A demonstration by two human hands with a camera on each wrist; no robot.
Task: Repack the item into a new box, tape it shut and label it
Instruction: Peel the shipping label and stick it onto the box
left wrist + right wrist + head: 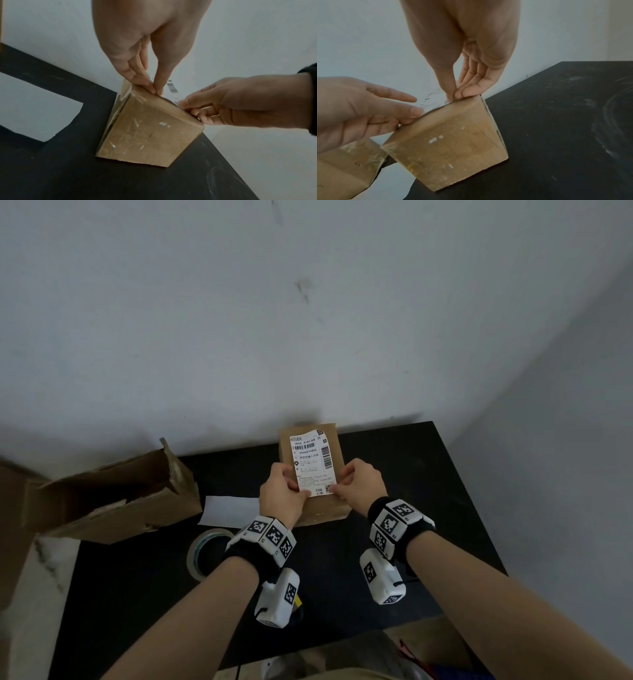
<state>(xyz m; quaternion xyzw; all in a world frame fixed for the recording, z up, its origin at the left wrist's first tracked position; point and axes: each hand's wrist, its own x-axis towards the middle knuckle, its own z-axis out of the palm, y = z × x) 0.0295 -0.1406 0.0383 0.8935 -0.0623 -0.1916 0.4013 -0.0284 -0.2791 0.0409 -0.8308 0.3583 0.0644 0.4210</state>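
A small brown cardboard box [330, 510], sealed with clear tape, stands on the black table [428, 491] close to the wall. A white shipping label [311, 463] with barcodes lies along its top face. My left hand [295, 491] pinches the label's near left corner, and my right hand [337, 487] pinches the near right corner. In the left wrist view, thumb and forefinger of the left hand [155, 91] meet at the box [147, 135] top edge. In the right wrist view, the right hand [453, 98] pinches the label [433, 103] at the box [453, 142] corner.
A larger, torn-open cardboard box [113, 498] lies at the table's left edge. A white backing sheet [229, 510] and a roll of clear tape [205, 553] lie between it and my left wrist. The wall runs right behind the small box.
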